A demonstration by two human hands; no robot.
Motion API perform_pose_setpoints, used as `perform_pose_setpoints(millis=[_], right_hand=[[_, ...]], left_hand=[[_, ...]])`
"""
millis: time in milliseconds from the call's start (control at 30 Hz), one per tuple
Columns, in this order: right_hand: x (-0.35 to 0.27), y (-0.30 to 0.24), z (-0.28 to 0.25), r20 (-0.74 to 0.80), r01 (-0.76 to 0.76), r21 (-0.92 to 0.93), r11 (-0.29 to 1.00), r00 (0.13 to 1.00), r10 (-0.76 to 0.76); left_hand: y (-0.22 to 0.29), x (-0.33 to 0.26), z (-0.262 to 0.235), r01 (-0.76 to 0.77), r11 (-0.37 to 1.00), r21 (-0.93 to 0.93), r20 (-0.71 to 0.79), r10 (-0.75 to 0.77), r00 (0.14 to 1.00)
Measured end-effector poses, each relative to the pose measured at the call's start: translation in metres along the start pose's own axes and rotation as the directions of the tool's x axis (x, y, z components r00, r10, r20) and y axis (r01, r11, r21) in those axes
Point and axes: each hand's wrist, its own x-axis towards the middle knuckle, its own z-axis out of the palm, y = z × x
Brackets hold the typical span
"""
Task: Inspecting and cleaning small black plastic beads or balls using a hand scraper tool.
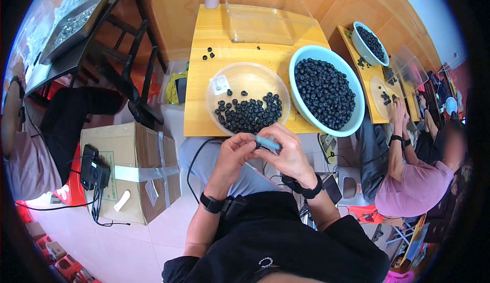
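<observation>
Both hands meet just below the clear bowl (248, 98) of dark beads on the wooden bench (204, 78), the right hand (287, 152) pinching a light-blue tool (267, 142) while the left hand (234, 155) curls its fingertips pressed against the tool's tip.

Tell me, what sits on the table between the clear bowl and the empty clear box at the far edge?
In the head view, only bare yellow tabletop lies between the clear bowl and clear box, with a few loose dark beads.

Person wore black short-sleeved top, grey trousers, black band on each wrist; left hand (232, 155) and right hand (287, 152) bare.
</observation>
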Motion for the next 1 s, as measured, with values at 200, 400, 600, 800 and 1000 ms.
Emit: perform_pose_setpoints(millis=[200,400,600,800,1000], right_hand=[[-0.016,0.012,-0.015,-0.017,-0.066,-0.036,0.997,0.998,0.065],[-0.029,0.017,-0.011,0.013,-0.001,-0.177,0.984,1.000,0.003],[-0.028,0.019,-0.010,0.016,0.044,-0.233,0.971,0.999,-0.042],[-0.028,0.019,-0.010,0.007,0.031,-0.239,0.971,1.000,-0.030],[-0.029,0.026,-0.008,-0.003,0.061,-0.217,0.974,0.998,-0.063]], left_hand=[[0.004,-0.001,0.000,0.086,0.974,-0.207,0.018,-0.084,0.996],[0.002,0.000,0.001,0.097,0.964,-0.246,0.047,-0.088,0.995],[0.001,0.001,0.001,0.104,0.962,-0.252,0.062,-0.091,0.994],[0.000,0.002,-0.001,0.129,0.952,-0.277,0.088,-0.109,0.990],[0.001,0.002,-0.003,0.138,0.951,-0.275,0.120,-0.109,0.987]])
